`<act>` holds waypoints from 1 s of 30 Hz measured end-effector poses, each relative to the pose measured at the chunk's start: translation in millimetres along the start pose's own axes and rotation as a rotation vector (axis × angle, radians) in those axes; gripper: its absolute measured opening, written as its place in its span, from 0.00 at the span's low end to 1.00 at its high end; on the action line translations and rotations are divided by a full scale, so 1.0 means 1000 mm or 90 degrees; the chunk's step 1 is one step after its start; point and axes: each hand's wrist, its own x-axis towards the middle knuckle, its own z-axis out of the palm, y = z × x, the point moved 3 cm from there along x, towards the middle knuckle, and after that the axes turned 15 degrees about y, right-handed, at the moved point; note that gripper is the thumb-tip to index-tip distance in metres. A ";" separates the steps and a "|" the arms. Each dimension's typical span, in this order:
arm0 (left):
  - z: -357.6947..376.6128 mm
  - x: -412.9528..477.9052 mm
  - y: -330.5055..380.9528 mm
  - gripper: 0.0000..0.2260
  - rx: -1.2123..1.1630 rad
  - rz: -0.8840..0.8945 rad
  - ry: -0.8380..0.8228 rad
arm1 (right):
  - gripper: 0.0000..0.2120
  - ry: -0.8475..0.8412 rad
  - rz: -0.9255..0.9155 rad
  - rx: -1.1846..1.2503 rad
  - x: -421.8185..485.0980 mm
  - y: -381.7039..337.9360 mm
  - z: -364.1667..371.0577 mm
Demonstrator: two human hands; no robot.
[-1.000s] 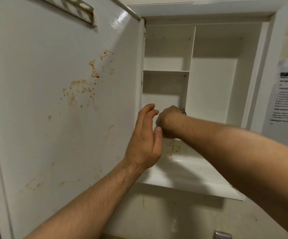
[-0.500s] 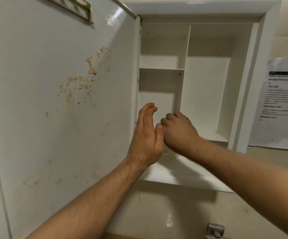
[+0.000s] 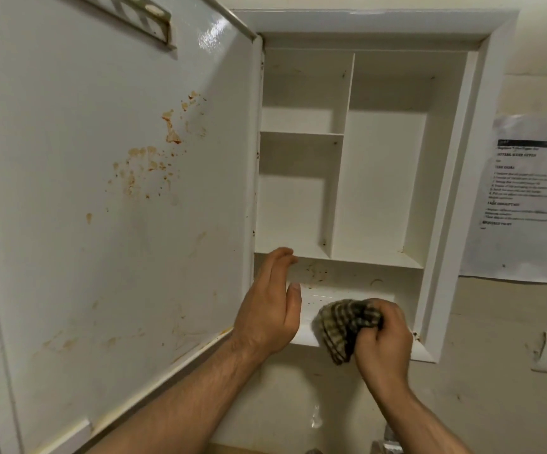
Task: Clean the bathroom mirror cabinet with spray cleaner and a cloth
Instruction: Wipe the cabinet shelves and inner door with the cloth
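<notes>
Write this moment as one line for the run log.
door: open, stained | left hand: open, near door | right hand: grips cloth at bottom shelf front

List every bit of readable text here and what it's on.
Printed sheet on the wall right of the cabinet: headings seem to read "INITIAL SCENE SETUP" and "TASK DESCRIPTION", blurred, uncertain.
Its other lines: too small and blurred to read.
Door, cloth: no text.

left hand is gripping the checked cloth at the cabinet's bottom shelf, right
Not quite: it is the right hand that grips the checked cloth at the cabinet's bottom shelf. The left hand is open and holds nothing. The head view shows this.
</notes>
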 end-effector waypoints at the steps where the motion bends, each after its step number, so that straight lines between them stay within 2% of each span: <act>1: 0.002 -0.006 -0.003 0.19 0.012 -0.005 -0.011 | 0.19 0.024 0.038 0.003 0.004 0.000 -0.003; 3: 0.006 -0.015 -0.007 0.16 0.030 -0.008 -0.028 | 0.17 0.048 0.064 0.017 0.015 -0.008 -0.007; 5: 0.011 -0.021 -0.009 0.13 0.036 -0.005 -0.038 | 0.13 0.067 0.038 0.033 0.028 -0.021 -0.009; 8: 0.017 -0.026 -0.008 0.11 0.029 -0.005 -0.043 | 0.13 0.108 -0.109 0.019 0.057 -0.048 -0.008; 10: 0.020 -0.026 -0.006 0.11 0.026 0.001 -0.043 | 0.16 0.105 -0.233 -0.064 0.084 -0.067 0.004; 12: 0.023 -0.024 -0.001 0.11 0.014 0.009 -0.039 | 0.20 0.026 -0.290 -0.199 0.112 -0.079 0.030; 14: 0.024 -0.021 0.003 0.11 -0.002 0.021 -0.032 | 0.17 -0.132 -0.263 -0.326 0.127 -0.084 0.062; 17: 0.024 -0.018 0.005 0.12 -0.012 0.041 -0.020 | 0.10 -0.288 -0.158 -0.364 0.134 -0.083 0.080; 20: 0.025 -0.014 0.001 0.12 -0.001 0.030 -0.011 | 0.10 -0.425 -0.081 -0.364 0.139 -0.076 0.077; 27: 0.031 -0.026 0.007 0.12 0.004 -0.007 -0.030 | 0.14 -0.623 -0.022 -0.484 0.167 -0.099 0.078; 30: 0.030 -0.034 0.008 0.11 0.013 -0.008 -0.039 | 0.13 -0.687 -0.046 -0.465 0.167 -0.112 0.053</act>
